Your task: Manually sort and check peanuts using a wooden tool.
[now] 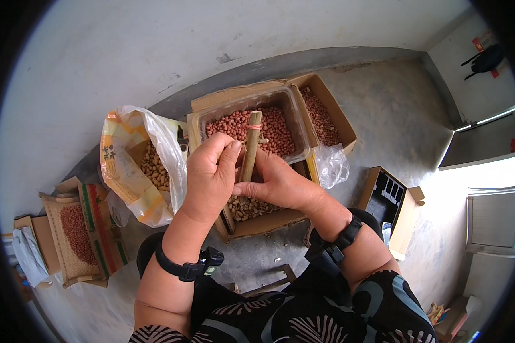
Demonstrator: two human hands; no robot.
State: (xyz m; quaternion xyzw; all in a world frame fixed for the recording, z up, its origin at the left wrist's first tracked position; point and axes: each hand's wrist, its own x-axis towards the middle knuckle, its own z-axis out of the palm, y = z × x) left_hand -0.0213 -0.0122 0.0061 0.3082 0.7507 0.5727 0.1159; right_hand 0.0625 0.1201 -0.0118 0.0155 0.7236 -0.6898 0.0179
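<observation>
My right hand [279, 176] grips a wooden stick [252, 145] that stands nearly upright, with a reddish band [254, 127] wound round its upper part. A small pale piece juts out sideways just below the band. Close against the stick's left side is my left hand [214, 171], thumb and forefinger pinched together; whatever lies between them is hidden. Beyond the hands, a clear plastic tub [298, 103] holds shelled red peanut kernels [272, 124]. Below them, a cardboard box [266, 223] contains peanut shells [249, 209].
At left stands a plastic woven bag [124, 171] of unshelled peanuts [154, 167]. Farther left, a woven sack [53, 231] bears more red kernels. A second cardboard box [334, 109] with kernels adjoins the tub; a clear plastic bag [332, 165] hangs beside it. An open carton [386, 201] lies right.
</observation>
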